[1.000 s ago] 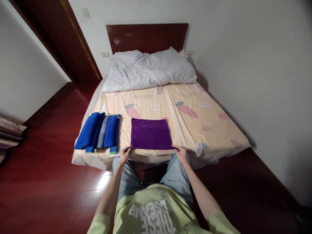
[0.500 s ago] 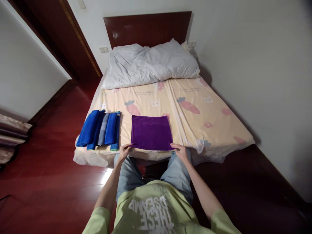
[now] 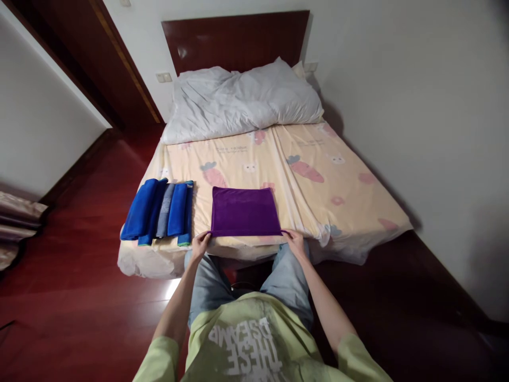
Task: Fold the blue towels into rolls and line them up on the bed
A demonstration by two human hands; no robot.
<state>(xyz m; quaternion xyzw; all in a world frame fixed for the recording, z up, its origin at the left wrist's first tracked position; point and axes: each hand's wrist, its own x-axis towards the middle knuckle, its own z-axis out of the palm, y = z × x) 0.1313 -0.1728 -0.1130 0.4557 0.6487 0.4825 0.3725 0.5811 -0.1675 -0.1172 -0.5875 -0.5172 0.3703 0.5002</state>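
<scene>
A purple towel [image 3: 244, 211] lies flat on the bed, close to its front edge. My left hand [image 3: 201, 244] pinches the towel's near left corner. At the near right corner, my right hand [image 3: 295, 244] has the cloth between thumb and fingers. The near edge runs straight between both hands, with a narrow strip of it turned over. Left of the towel, several rolled or folded blue towels [image 3: 139, 212] lie side by side, with a grey one [image 3: 164, 211] among them.
The bed [image 3: 350, 207] has a yellow sheet with carrots and rabbits, wrinkled right of the towel. A white quilt [image 3: 242, 101] is heaped before the dark wooden headboard [image 3: 238, 42]. Curtain fabric [image 3: 18, 223] hangs at the far left above the red floor [image 3: 79, 297].
The towel's near edge has been lifted and turned inward a little, so the towel looks shorter. Both hands keep their grip on the corners. The view has shifted slightly.
</scene>
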